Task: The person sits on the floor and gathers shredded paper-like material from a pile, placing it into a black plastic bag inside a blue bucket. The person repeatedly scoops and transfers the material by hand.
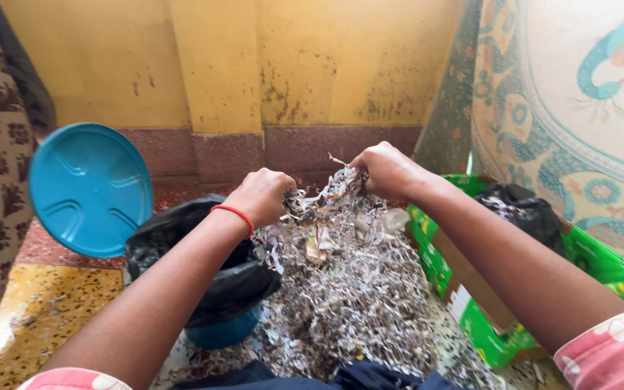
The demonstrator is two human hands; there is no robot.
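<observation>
Both hands point(326, 188) grip a shredded-paper clump point(323, 206) stretched left-to-right.

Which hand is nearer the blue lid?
Left. The left hand grips shredded paper just right of the blue lid, above the bin's black bag. The right hand grips the same clump farther right, nearer the green box.

blue bin point(223, 334) mostly hidden by black bag point(211, 267), green box point(601, 263) cropped
</observation>
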